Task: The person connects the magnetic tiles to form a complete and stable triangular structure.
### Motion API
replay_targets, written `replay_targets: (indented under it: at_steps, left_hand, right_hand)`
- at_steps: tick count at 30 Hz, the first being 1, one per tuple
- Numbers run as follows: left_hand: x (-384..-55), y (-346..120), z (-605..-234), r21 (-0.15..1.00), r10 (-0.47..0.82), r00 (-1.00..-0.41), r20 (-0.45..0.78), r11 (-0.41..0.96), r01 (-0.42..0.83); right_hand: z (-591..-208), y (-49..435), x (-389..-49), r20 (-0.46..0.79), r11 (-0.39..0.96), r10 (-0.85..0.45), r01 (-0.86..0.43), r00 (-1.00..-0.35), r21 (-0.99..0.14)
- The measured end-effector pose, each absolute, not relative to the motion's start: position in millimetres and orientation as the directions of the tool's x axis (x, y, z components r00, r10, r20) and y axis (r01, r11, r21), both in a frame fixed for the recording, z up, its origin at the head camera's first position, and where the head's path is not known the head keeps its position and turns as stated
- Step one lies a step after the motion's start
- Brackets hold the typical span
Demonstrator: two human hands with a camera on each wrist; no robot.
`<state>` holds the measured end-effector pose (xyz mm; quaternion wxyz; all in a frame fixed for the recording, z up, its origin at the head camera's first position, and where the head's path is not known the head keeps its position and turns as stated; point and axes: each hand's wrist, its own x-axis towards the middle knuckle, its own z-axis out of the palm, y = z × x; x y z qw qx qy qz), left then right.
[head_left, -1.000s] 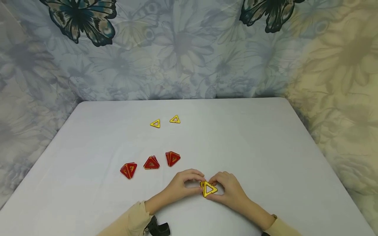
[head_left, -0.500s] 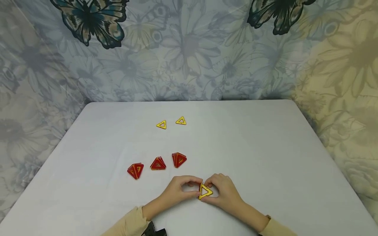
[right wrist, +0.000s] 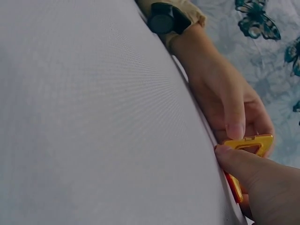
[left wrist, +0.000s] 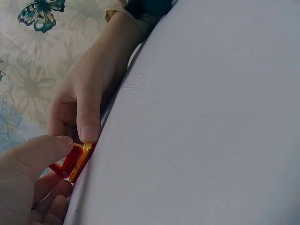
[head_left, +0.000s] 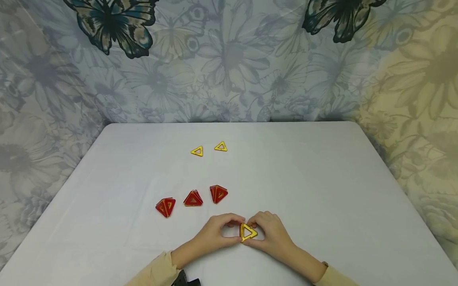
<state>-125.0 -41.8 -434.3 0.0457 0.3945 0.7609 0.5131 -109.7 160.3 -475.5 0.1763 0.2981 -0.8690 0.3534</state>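
Near the front of the table, my left hand (head_left: pixel 218 233) and right hand (head_left: pixel 273 233) meet over small triangle tiles. A yellow triangle tile (head_left: pixel 247 233) with an open centre faces up between them, red showing along its left edge. My left thumb and fingers pinch the tiles at the left side. Thumb and fingertips of my right hand pinch the other side. In the left wrist view a red triangle tile (left wrist: pixel 70 163) sits by my left thumb, beside a yellow edge under the right thumb. The right wrist view has the yellow tile (right wrist: pixel 262 140) tilted, with red below it.
Three red pyramids of tiles, a left one (head_left: pixel 165 207), a middle one (head_left: pixel 193 198) and a right one (head_left: pixel 218 194), stand beyond my left hand. Farther back lie two yellow triangle tiles (head_left: pixel 197 151) (head_left: pixel 221 146). The white table (head_left: pixel 304 167) ends at a floral cloth backdrop (head_left: pixel 232 67).
The held tiles shift slightly left and down in view, and the red-yellow pair looks drawn closer together. Both hands keep their pinch. The head view has turned slightly, moving the other pieces rightward.
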Motion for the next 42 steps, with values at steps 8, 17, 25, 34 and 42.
replay_targets:
  at_steps: [8, 17, 25, 34, 42]
  left_hand:
    - [-133, -51, -469, 0.807, 0.633, -0.692, 0.348, 0.174, 0.564]
    - [-132, -54, -470, 0.809, 0.607, -0.698, 0.38, 0.149, 0.569]
    - [-133, -53, -474, 0.807, 0.597, -0.704, 0.385, 0.152, 0.57]
    - [-131, -56, -472, 0.8, 0.607, -0.692, 0.39, 0.149, 0.581]
    - [-131, -56, -471, 0.779, 0.629, -0.683, 0.37, 0.191, 0.598]
  right_hand:
    - [-476, 155, -111, 0.506, 0.58, -0.393, -0.634, -0.768, -0.512]
    - [-476, 151, -110, 0.483, 0.604, -0.371, -0.601, -0.793, -0.523]
    - [-478, 151, -110, 0.464, 0.613, -0.374, -0.59, -0.803, -0.526]
    - [-478, 149, -109, 0.479, 0.619, -0.371, -0.596, -0.796, -0.511]
    - [-477, 149, -110, 0.485, 0.604, -0.375, -0.605, -0.79, -0.519]
